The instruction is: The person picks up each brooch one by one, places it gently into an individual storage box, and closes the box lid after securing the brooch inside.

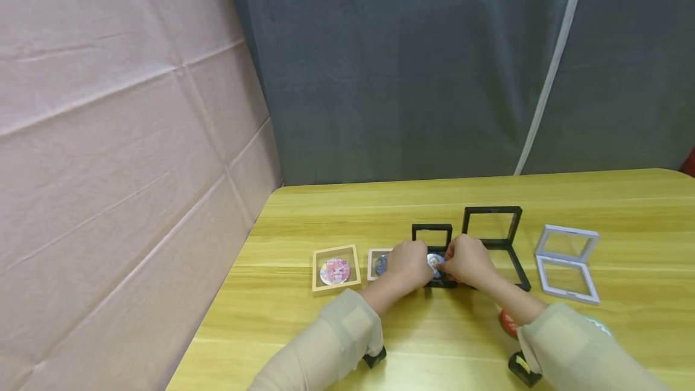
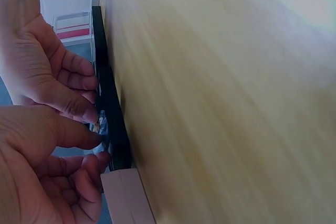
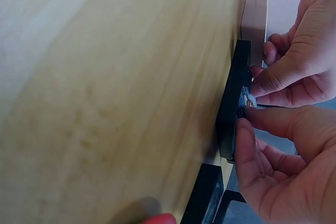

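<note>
Evidently a two-handed hold at the rim of a round badge

Both the left hand point(image 1: 411, 262) and the right hand point(image 1: 467, 258) have curled fingers, thumb and fingertips drawn narrow, pinching the round badge point(image 1: 435, 263) from opposite sides. Exact fingertip contact is partly hidden. The badge lies between the hands, within the lower half of the small black frame point(image 1: 431, 227), whose other half stands raised just beyond the grip. Right of the grip stands the large black frame point(image 1: 493, 210); left of it, the small pale frame point(image 1: 370, 265).

Handling, as judged: badge light and stiff, its glossy face probably slippery and easily smudged. Hold should be taken at the rim, opposite sides, with light pressure; the thin frame should not be levered.
</note>
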`<state>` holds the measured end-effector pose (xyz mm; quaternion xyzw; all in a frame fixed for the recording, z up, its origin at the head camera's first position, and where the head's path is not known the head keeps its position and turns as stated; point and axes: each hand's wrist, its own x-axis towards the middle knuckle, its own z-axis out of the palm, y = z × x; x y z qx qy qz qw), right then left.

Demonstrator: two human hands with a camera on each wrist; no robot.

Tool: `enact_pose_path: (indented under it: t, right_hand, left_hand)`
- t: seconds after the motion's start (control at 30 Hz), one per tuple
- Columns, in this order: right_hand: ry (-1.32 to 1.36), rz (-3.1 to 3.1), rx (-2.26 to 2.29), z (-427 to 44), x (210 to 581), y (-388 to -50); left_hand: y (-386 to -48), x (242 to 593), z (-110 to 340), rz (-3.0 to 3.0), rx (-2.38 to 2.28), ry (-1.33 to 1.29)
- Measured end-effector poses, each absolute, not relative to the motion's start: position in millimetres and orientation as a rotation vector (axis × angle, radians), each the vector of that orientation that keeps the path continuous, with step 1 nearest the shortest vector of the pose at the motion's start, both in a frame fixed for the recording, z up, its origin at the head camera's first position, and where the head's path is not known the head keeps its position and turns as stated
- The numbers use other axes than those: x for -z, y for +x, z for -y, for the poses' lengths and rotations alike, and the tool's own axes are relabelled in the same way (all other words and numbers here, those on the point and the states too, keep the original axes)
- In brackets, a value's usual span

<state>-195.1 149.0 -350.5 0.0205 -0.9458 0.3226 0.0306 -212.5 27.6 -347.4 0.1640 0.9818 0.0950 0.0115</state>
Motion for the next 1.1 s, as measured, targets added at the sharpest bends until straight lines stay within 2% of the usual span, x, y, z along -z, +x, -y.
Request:
enact_pose_path:
  t: [0.53, 0.73, 1.1]
  right_hand:
    - [0.106, 2.893, -0.970, -154, 350, -192]
    - [0.091, 2.933, -0.935, -163, 345, -187]
    - [0.155, 2.981, -0.934, -159, 350, -179]
  left_hand:
    - [-213, 346, -28, -3.115, -0.225, 0.485]
    - [-215, 332, -19, -3.126, -0.437, 0.519]
    - [-223, 320, -13, -3.039, -0.717, 0.318]
